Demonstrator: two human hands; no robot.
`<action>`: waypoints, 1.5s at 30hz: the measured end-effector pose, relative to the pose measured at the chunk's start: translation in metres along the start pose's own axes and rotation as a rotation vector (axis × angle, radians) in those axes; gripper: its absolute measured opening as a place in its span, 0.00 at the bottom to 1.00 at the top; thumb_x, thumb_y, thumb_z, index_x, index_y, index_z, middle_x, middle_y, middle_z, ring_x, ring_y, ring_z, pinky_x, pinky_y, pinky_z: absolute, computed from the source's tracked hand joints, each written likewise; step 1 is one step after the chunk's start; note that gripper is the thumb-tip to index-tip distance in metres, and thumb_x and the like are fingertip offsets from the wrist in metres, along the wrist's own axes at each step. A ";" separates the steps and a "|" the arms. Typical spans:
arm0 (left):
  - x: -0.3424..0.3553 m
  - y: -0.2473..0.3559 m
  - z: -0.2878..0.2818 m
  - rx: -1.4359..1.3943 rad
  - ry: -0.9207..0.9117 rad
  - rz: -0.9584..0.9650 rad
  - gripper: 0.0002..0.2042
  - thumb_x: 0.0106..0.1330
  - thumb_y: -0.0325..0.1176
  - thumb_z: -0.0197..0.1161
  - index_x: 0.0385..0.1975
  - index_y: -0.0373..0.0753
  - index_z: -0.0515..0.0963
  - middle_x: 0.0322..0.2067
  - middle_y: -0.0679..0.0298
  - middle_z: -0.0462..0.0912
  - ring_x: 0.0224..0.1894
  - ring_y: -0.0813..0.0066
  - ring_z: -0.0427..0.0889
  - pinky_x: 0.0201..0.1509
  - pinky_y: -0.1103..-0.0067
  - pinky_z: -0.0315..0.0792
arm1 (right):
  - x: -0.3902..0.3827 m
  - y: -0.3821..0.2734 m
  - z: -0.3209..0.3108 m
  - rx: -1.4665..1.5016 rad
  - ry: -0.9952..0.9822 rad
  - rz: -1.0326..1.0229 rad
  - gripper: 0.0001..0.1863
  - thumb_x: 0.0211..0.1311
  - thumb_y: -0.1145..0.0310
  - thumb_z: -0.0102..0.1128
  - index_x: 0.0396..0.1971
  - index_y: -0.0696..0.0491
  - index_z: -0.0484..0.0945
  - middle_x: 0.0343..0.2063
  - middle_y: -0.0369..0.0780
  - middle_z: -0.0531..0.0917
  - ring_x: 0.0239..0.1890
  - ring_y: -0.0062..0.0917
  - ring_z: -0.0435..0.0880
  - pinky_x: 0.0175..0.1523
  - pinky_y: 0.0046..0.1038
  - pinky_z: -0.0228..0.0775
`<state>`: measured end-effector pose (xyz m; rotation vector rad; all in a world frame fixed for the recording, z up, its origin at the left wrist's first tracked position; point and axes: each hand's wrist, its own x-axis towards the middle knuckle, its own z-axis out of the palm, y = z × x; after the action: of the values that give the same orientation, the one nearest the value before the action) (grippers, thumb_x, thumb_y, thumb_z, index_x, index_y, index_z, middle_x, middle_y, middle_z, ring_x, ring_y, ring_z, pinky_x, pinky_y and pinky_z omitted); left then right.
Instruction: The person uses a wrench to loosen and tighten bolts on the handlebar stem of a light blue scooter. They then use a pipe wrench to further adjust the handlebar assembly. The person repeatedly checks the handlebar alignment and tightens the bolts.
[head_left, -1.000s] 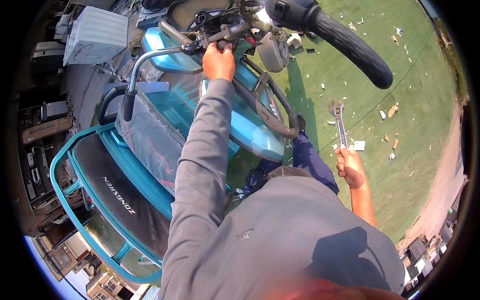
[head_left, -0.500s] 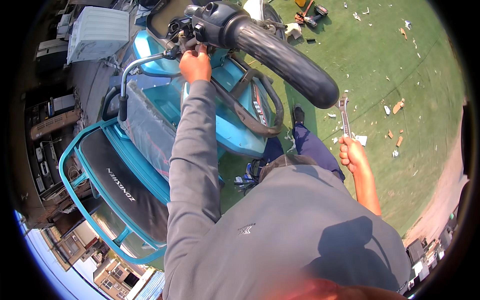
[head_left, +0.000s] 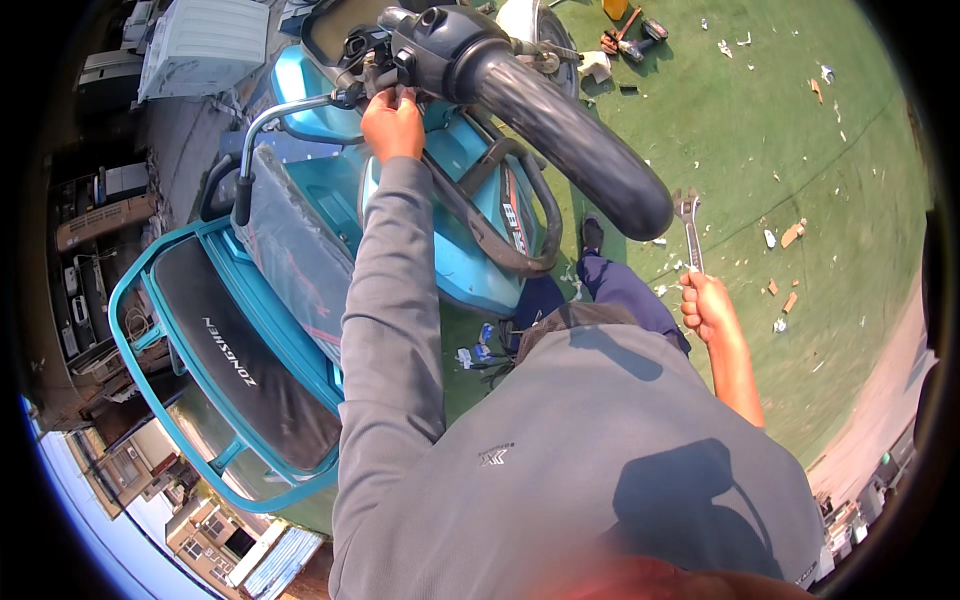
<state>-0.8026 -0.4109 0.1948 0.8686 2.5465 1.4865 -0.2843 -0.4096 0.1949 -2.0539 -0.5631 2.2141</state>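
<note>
My left hand (head_left: 393,127) reaches up to the metal parts under the black control housing (head_left: 455,45) of a turquoise three-wheeled vehicle. Its fingers are pinched together there, and whatever they hold is hidden. Just beside that hand, a bent chrome rod (head_left: 275,112) with a black sleeve on its end joins the handlebar. A black handlebar grip (head_left: 575,140) extends from the housing toward the lower right. Low at my right side, my right hand (head_left: 708,308) is closed around the handle of an adjustable wrench (head_left: 692,235), whose jaws point away from me.
The vehicle's black tubular guard (head_left: 545,215) lies between my left arm and legs. A black padded seat back (head_left: 240,350) stands at left inside a turquoise frame. Scraps litter the green ground (head_left: 800,130). A cordless power tool (head_left: 640,42) lies at the far side.
The view has shifted slightly, and the handlebar grip sits a little lower. Both hands keep nearly the same places, the left at the handlebar and the right around the adjustable wrench.
</note>
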 end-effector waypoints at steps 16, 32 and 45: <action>0.012 -0.008 -0.012 0.247 -0.140 0.051 0.20 0.56 0.48 0.71 0.35 0.35 0.85 0.30 0.55 0.86 0.36 0.55 0.85 0.44 0.65 0.76 | -0.016 0.032 0.041 0.006 0.010 0.018 0.13 0.74 0.58 0.44 0.37 0.53 0.69 0.15 0.25 0.58 0.12 0.11 0.52 0.15 0.19 0.42; 0.011 0.016 -0.020 0.399 -0.177 0.144 0.16 0.57 0.44 0.71 0.33 0.37 0.85 0.31 0.51 0.86 0.37 0.51 0.85 0.46 0.65 0.77 | -0.036 0.088 0.028 0.187 0.119 0.010 0.14 0.76 0.57 0.42 0.39 0.53 0.68 0.15 0.26 0.58 0.13 0.11 0.52 0.16 0.20 0.42; 0.026 0.006 -0.017 0.478 -0.260 0.173 0.19 0.59 0.49 0.66 0.35 0.36 0.85 0.33 0.50 0.87 0.40 0.52 0.85 0.48 0.63 0.76 | -0.047 0.114 0.023 0.266 0.132 -0.003 0.14 0.76 0.57 0.42 0.39 0.54 0.68 0.15 0.25 0.56 0.12 0.11 0.51 0.15 0.19 0.40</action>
<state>-0.8276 -0.4085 0.2141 1.2689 2.7112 0.7245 -0.2794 -0.5341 0.2051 -2.0363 -0.2443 2.0054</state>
